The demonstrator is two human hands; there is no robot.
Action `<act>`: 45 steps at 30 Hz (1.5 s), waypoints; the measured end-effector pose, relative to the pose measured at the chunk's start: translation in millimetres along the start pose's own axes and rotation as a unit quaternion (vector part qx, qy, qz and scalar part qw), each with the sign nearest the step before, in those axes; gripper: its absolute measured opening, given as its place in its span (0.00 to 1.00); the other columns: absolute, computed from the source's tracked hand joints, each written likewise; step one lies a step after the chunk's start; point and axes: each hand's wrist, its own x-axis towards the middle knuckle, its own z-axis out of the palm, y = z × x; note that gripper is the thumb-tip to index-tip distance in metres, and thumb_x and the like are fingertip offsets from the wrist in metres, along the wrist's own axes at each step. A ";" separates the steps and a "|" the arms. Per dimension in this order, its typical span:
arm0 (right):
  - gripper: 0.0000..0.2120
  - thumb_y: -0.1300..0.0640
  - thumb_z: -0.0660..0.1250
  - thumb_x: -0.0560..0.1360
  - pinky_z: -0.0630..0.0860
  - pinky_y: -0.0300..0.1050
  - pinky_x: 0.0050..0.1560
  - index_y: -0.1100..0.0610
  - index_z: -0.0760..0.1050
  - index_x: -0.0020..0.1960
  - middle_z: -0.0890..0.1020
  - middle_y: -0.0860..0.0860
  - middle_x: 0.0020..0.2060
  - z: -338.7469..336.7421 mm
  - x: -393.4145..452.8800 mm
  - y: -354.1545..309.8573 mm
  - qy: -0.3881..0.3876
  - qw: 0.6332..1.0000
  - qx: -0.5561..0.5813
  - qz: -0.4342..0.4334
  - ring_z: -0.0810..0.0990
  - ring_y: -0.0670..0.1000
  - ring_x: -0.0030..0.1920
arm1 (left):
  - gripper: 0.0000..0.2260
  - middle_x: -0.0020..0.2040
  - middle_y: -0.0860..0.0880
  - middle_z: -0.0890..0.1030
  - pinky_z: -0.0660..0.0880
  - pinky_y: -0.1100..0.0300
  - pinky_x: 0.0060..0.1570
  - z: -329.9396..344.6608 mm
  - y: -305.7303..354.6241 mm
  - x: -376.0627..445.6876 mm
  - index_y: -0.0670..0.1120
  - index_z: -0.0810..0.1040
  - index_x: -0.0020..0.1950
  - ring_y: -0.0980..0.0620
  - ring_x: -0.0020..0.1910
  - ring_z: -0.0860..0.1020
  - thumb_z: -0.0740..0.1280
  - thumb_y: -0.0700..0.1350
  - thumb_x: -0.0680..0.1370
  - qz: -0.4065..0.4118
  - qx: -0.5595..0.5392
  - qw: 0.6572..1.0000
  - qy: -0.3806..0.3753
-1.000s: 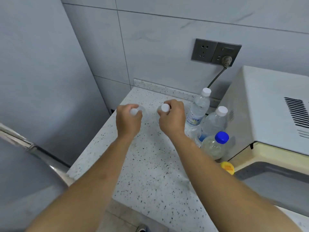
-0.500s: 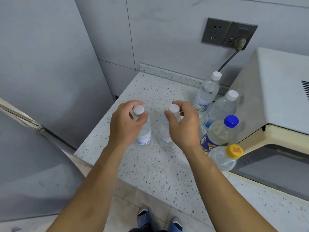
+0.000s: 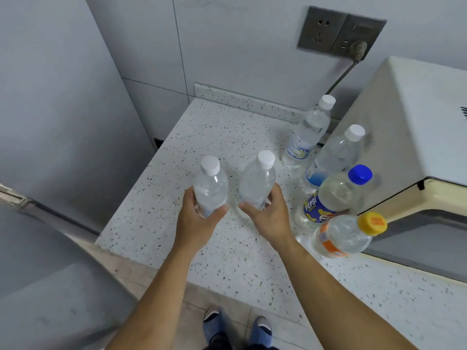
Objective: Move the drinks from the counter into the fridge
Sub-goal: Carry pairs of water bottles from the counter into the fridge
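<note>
both hands slid from caps to bodies: left hand [image 3: 195, 219] grips left bottle [image 3: 211, 189], right hand [image 3: 269, 214] grips right bottle [image 3: 256, 183]; ready to carry to the fridge.

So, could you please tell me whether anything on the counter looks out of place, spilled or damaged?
Nothing stands out. The four bottles beside the microwave stand capped on the counter, with no spill visible. The left hand and right hand each hold a capped water bottle upright.
</note>
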 end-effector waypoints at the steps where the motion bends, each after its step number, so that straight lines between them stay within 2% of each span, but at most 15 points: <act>1: 0.31 0.52 0.81 0.66 0.72 0.28 0.51 0.34 0.67 0.60 0.76 0.28 0.54 0.1 -0.6 -0.2 0.006 1.000 0.003 -0.003 0.74 0.30 0.56 | 0.29 0.58 0.67 0.76 0.73 0.66 0.48 0.3 -0.2 -0.5 0.71 0.67 0.60 0.68 0.55 0.76 0.78 0.60 0.65 0.002 -0.011 1.000 0.003; 8: 0.26 0.57 0.78 0.70 0.77 0.38 0.52 0.50 0.72 0.65 0.81 0.46 0.56 -3.3 -30.3 5.7 -0.001 0.996 0.089 0.011 0.80 0.42 0.54 | 0.23 0.57 0.64 0.80 0.77 0.67 0.49 -16.8 -4.0 -25.9 0.65 0.74 0.61 0.64 0.56 0.79 0.73 0.62 0.68 -0.009 -0.065 0.998 0.026; 11: 0.21 0.58 0.75 0.74 0.80 0.49 0.59 0.52 0.74 0.65 0.83 0.50 0.56 -13.1 -49.5 6.9 -0.043 0.984 0.164 0.053 0.83 0.49 0.56 | 0.27 0.59 0.54 0.83 0.79 0.61 0.52 -31.7 -7.7 -48.7 0.57 0.77 0.63 0.54 0.59 0.81 0.74 0.65 0.68 -0.018 -0.133 0.991 -0.002; 13: 0.20 0.54 0.72 0.74 0.80 0.55 0.58 0.55 0.75 0.65 0.84 0.55 0.57 -22.8 -61.7 7.8 -0.097 0.957 0.256 0.096 0.83 0.56 0.57 | 0.31 0.62 0.46 0.82 0.78 0.50 0.57 -38.0 -8.1 -66.0 0.47 0.75 0.67 0.45 0.62 0.79 0.74 0.62 0.69 -0.051 -0.226 0.973 -0.017; 15: 0.26 0.47 0.72 0.72 0.82 0.52 0.51 0.59 0.76 0.65 0.84 0.59 0.57 -34.4 -75.4 9.5 -0.147 0.911 0.351 0.159 0.84 0.59 0.55 | 0.30 0.62 0.40 0.81 0.80 0.48 0.53 -39.3 -4.5 -88.5 0.41 0.73 0.69 0.42 0.60 0.81 0.70 0.58 0.73 -0.096 -0.305 0.947 -0.017; 17: 0.28 0.44 0.72 0.68 0.82 0.52 0.47 0.60 0.81 0.62 0.84 0.61 0.55 -45.0 -89.1 15.9 -0.179 0.875 0.394 0.219 0.84 0.61 0.54 | 0.29 0.57 0.38 0.83 0.82 0.49 0.44 -35.5 -1.1 -114.1 0.40 0.77 0.66 0.41 0.52 0.84 0.66 0.59 0.74 -0.145 -0.340 0.929 -0.005; 19: 0.23 0.43 0.71 0.68 0.83 0.55 0.50 0.59 0.85 0.55 0.84 0.61 0.53 -53.0 -101.3 26.5 -0.203 0.859 0.402 0.241 0.84 0.63 0.54 | 0.26 0.53 0.37 0.84 0.82 0.49 0.40 -27.1 0.2 -141.1 0.43 0.84 0.58 0.41 0.46 0.85 0.64 0.62 0.74 -0.175 -0.356 0.918 0.007; 22: 0.25 0.37 0.67 0.70 0.83 0.54 0.49 0.58 0.86 0.51 0.86 0.59 0.49 -62.3 -119.3 42.9 -0.237 0.852 0.391 0.254 0.85 0.61 0.51 | 0.22 0.49 0.40 0.86 0.82 0.51 0.37 -11.7 -2.3 -181.8 0.47 0.88 0.48 0.43 0.42 0.86 0.62 0.61 0.73 -0.203 -0.366 0.908 0.032; 24: 0.33 0.32 0.74 0.63 0.82 0.53 0.47 0.59 0.85 0.52 0.85 0.59 0.48 -67.1 -134.3 51.4 -0.275 0.849 0.371 0.256 0.85 0.59 0.48 | 0.22 0.47 0.41 0.86 0.82 0.52 0.37 -3.6 -10.8 -210.4 0.47 0.88 0.45 0.44 0.41 0.86 0.62 0.60 0.72 -0.224 -0.371 0.900 0.044; 27: 0.45 0.34 0.82 0.51 0.82 0.51 0.44 0.63 0.80 0.58 0.85 0.61 0.47 -68.7 -160.8 61.5 -0.320 0.843 0.343 0.262 0.85 0.58 0.45 | 0.21 0.49 0.39 0.86 0.82 0.52 0.36 -1.8 -25.4 -253.0 0.44 0.88 0.47 0.42 0.42 0.86 0.63 0.58 0.72 -0.255 -0.381 0.886 0.068; 31: 0.42 0.39 0.84 0.49 0.83 0.52 0.44 0.62 0.81 0.56 0.85 0.61 0.47 -56.2 -202.6 68.8 -0.378 0.825 0.317 0.275 0.85 0.59 0.46 | 0.23 0.52 0.36 0.84 0.83 0.51 0.40 -12.9 -41.3 -304.0 0.37 0.80 0.59 0.41 0.44 0.85 0.68 0.52 0.72 -0.273 -0.348 0.891 0.103; 33: 0.40 0.42 0.83 0.54 0.83 0.53 0.47 0.64 0.79 0.58 0.85 0.61 0.47 -44.2 -222.6 68.6 -0.407 0.826 0.276 0.276 0.85 0.59 0.45 | 0.26 0.52 0.35 0.84 0.83 0.51 0.43 -23.4 -46.5 -326.9 0.36 0.77 0.63 0.41 0.45 0.85 0.72 0.49 0.70 -0.272 -0.338 0.893 0.118; 37: 0.36 0.45 0.72 0.66 0.82 0.53 0.47 0.68 0.73 0.65 0.85 0.60 0.46 -13.5 -261.2 68.0 -0.455 0.817 0.202 0.292 0.85 0.57 0.45 | 0.27 0.50 0.36 0.85 0.82 0.52 0.41 -50.7 -55.8 -368.6 0.35 0.76 0.63 0.42 0.44 0.85 0.73 0.51 0.70 -0.271 -0.343 0.882 0.175; 42: 0.47 0.34 0.80 0.56 0.82 0.51 0.45 0.64 0.74 0.64 0.85 0.60 0.47 39.6 -306.1 59.0 -0.532 0.795 0.131 0.260 0.86 0.58 0.45 | 0.28 0.48 0.39 0.85 0.81 0.54 0.36 -94.3 -72.6 -419.0 0.37 0.77 0.61 0.43 0.41 0.85 0.66 0.56 0.70 -0.268 -0.381 0.841 0.276; 45: 0.37 0.36 0.75 0.63 0.82 0.49 0.43 0.62 0.76 0.62 0.86 0.59 0.47 79.9 -334.4 53.5 -0.563 0.780 0.095 0.254 0.86 0.57 0.46 | 0.29 0.49 0.38 0.85 0.81 0.53 0.37 -127.9 -86.8 -447.9 0.38 0.76 0.63 0.43 0.42 0.85 0.67 0.57 0.70 -0.267 -0.393 0.816 0.329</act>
